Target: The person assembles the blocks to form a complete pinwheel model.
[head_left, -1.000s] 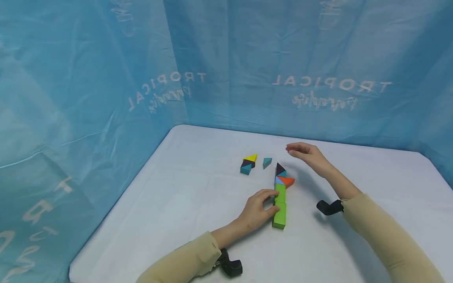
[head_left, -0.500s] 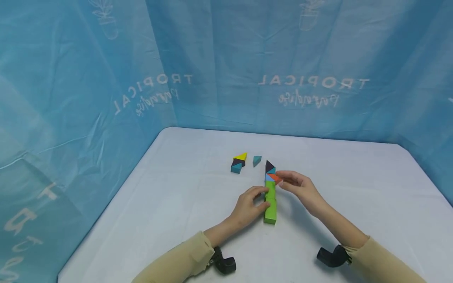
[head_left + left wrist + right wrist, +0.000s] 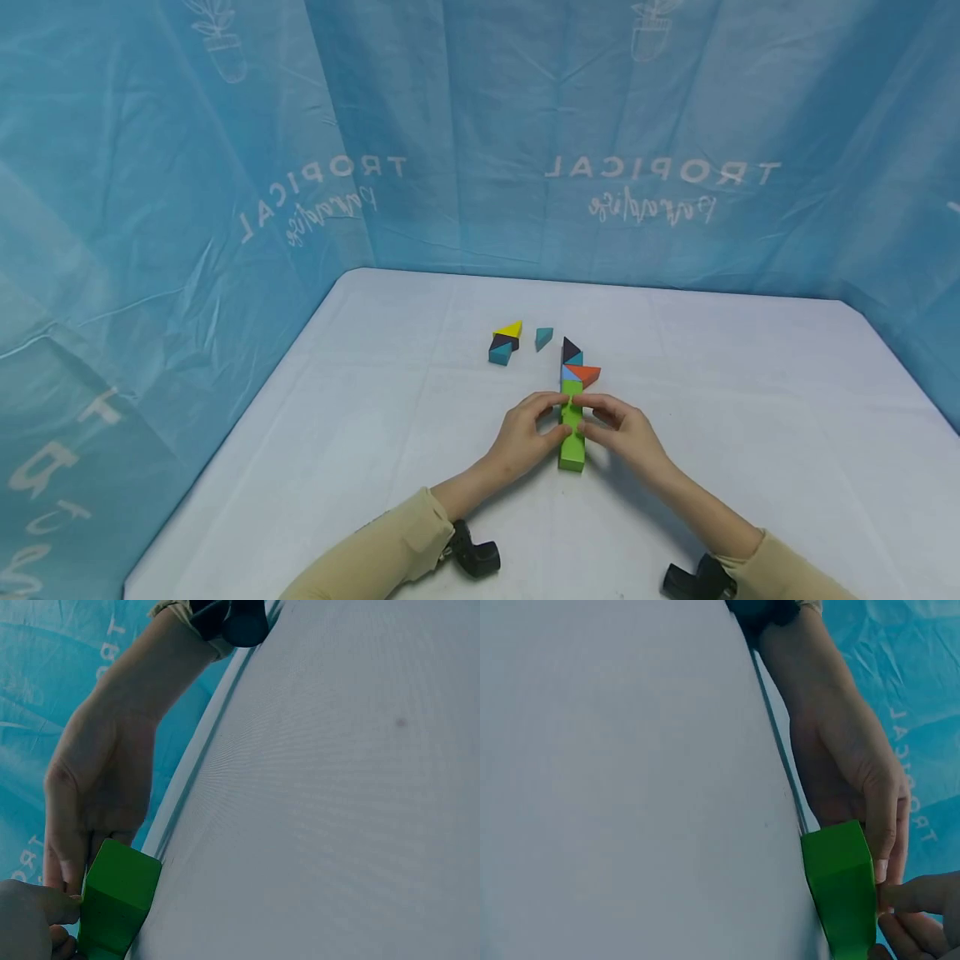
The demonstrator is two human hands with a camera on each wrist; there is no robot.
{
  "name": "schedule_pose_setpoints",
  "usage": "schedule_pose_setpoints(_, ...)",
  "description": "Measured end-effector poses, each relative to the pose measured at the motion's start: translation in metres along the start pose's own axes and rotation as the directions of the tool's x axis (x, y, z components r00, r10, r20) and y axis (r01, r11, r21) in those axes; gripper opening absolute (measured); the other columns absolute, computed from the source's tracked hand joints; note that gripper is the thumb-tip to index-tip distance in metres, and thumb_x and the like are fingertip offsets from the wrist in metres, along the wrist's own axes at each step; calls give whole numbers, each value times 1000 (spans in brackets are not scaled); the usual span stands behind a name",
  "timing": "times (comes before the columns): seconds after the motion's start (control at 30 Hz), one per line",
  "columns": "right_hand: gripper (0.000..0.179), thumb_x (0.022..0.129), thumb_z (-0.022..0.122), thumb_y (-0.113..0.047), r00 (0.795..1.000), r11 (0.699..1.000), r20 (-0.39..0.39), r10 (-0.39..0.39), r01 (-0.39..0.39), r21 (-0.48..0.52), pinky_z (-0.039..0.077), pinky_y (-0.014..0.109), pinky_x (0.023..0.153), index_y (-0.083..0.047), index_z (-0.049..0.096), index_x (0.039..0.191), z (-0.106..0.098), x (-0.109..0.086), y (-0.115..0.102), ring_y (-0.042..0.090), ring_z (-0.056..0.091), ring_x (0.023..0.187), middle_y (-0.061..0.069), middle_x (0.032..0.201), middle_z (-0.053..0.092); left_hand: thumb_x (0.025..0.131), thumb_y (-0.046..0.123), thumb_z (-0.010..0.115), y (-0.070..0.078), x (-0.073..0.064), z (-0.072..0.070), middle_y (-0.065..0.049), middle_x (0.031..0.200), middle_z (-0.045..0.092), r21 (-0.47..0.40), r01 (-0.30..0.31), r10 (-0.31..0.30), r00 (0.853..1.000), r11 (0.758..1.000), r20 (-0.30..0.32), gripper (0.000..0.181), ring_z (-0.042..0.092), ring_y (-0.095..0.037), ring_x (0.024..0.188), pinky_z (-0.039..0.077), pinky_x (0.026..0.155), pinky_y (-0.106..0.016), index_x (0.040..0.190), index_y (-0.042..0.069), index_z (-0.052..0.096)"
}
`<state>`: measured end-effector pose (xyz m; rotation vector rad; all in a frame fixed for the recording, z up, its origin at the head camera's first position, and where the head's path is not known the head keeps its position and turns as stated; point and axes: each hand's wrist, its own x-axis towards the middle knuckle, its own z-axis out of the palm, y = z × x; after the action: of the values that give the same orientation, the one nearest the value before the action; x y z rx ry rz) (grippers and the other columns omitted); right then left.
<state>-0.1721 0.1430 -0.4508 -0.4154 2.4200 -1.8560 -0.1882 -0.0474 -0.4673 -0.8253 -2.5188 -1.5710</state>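
Two green blocks (image 3: 572, 454) lie end to end on the white table, forming the near part of a row. My left hand (image 3: 516, 446) touches their left side, forefinger on the far block and thumb lower down. Opposite it, my right hand (image 3: 628, 437) has its fingertips and thumb against the right side. Both wrist views show the near green block (image 3: 124, 889) close up, with fingertips from both hands meeting along it. Beyond the green pieces, the row continues with a light blue triangle (image 3: 569, 374), an orange triangle (image 3: 587, 375), a teal piece and a dark triangle (image 3: 569, 350).
Left of the row's far end is a small cluster with a yellow triangle (image 3: 511, 330), a dark piece and a teal piece (image 3: 500, 353). A loose teal wedge (image 3: 543, 337) lies between cluster and row. Blue printed curtains (image 3: 465, 167) surround the table.
My right hand came down from above the table's far right, touched the orange triangle, then moved nearer to the green blocks. My left hand stays at the blocks. The head view shifted slightly.
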Motion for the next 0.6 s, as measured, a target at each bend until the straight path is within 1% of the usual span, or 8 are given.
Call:
schedule_pose_setpoints(0.1,36,86,69,-7,999,995,-21,-36,34,-90,37,40,104,-3,61,121,2,-1,4,28,48,123,11,121,61,88,8,67,0,0,0,-6,125,56,2,-3,3,1000,1000,-2,39,51,-14,118,40,99,-22,125,3,58)
schedule_pose_setpoints(0.13,36,85,69,-7,999,993,-26,-44,41,-106,38,41,103,-3,62,120,2,-2,5,28,48,122,10,121,61,88,8,67,0,0,0,-6,125,56,3,-5,5,1000,1000,-3,39,51,-14,118,41,99,-22,125,3,58)
schedule_pose_setpoints(0.23,35,85,69,-8,997,990,-34,-70,65,-126,39,41,102,-4,62,120,2,-3,6,29,49,121,9,120,61,87,9,67,0,1,0,-6,125,57,11,-7,7,1000,1000,-2,39,51,-14,117,41,98,-21,125,2,58)
schedule_pose_setpoints(0.33,35,86,69,-8,995,987,-33,-92,86,-136,40,41,102,-4,61,120,3,-2,8,28,49,121,9,121,60,87,10,68,0,5,-5,-7,125,56,13,-12,12,1000,1000,-12,41,51,-15,117,41,98,-21,125,1,57)
schedule_pose_setpoints(0.4,35,86,69,-8,995,985,-29,-97,92,-143,40,40,101,-4,61,120,3,-1,9,28,49,121,9,121,60,87,10,68,0,12,-13,-8,126,55,1,-15,15,999,1000,-50,41,51,-17,118,42,98,-23,126,0,56)
schedule_pose_setpoints(0.47,35,86,69,-8,995,984,-28,-101,95,-149,41,40,101,-5,62,120,3,0,10,27,49,121,9,121,60,88,11,67,-1,22,-22,-9,126,55,-19,-8,6,995,1000,-104,42,52,-19,118,42,99,-24,127,-1,55)
schedule_pose_setpoints(0.53,35,86,69,-8,995,984,-31,-96,90,-151,41,40,101,-5,62,120,3,0,10,27,49,121,8,121,61,89,11,67,-3,35,-30,-11,127,55,-48,12,-19,988,999,-152,42,52,-21,118,42,99,-24,127,-2,55)
schedule_pose_setpoints(0.6,35,86,69,-8,995,984,-29,-91,85,-158,41,41,101,-6,62,120,3,0,10,26,50,121,7,121,61,89,11,66,-9,46,-35,-13,127,55,-44,37,-44,981,998,-187,42,52,-22,118,42,99,-24,127,-2,55)
